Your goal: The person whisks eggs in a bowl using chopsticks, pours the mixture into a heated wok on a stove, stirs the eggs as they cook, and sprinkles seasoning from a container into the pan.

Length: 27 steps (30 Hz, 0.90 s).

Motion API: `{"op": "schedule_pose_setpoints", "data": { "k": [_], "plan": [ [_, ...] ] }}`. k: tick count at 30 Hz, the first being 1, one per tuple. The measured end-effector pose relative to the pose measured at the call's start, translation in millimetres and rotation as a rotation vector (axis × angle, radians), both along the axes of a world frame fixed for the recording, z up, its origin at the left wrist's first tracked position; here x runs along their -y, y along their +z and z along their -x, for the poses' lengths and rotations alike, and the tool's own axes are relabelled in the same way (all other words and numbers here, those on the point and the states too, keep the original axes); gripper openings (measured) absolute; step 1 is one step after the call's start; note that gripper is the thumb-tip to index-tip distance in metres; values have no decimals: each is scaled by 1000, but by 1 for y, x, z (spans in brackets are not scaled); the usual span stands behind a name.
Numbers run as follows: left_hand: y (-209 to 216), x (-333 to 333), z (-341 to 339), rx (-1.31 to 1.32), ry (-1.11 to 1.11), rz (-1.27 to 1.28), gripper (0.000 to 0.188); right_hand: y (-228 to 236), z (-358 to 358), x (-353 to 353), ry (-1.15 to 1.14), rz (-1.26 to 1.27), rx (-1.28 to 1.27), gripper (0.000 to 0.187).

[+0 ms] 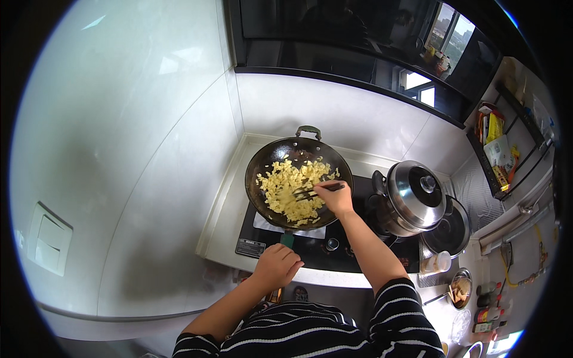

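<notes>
A dark wok (334, 156) sits on the black cooktop (352, 250), with crumbled yellow scrambled egg (286, 179) spread over its bottom. My right hand (335, 198) reaches over the wok's right side, closed on dark chopsticks (305, 193) whose tips are in the egg, slightly blurred. In front of the wok, my left hand (278, 266) is closed around its green handle (287, 240); most of the grip end is hidden by the fingers. A second loop handle (308, 129) stands on the wok's far rim.
Right of the wok stands a lidded steel pot (412, 200), with a black pan (449, 230) beyond it. A jar (437, 262) and a metal bowl (459, 290) are at the right. Wall shelves (492, 158) hold packets. A black hood (346, 65) overhangs; a white wall (161, 149) borders the left.
</notes>
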<state>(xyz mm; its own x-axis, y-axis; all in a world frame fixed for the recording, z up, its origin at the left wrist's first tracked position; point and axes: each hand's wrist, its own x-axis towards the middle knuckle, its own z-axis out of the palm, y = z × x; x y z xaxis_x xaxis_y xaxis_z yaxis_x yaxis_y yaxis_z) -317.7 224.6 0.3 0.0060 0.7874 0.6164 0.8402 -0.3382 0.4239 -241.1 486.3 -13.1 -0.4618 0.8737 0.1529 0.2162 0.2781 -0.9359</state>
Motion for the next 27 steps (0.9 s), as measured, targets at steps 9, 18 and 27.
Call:
{"op": "schedule_pose_setpoints", "data": {
  "k": [9, 18, 27],
  "plan": [
    [2, -3, -2, 4, -26, 3, 15, -44, 6, -32, -204, 72, 67, 15],
    [0, 1, -1, 20, -3, 15, 13, -3, -23, -49, -352, -155, 209, 16],
    [-4, 1, 1, 9, 3, 26, 13, -1, 13, 18, 25, 109, 40, 19]
  ]
}}
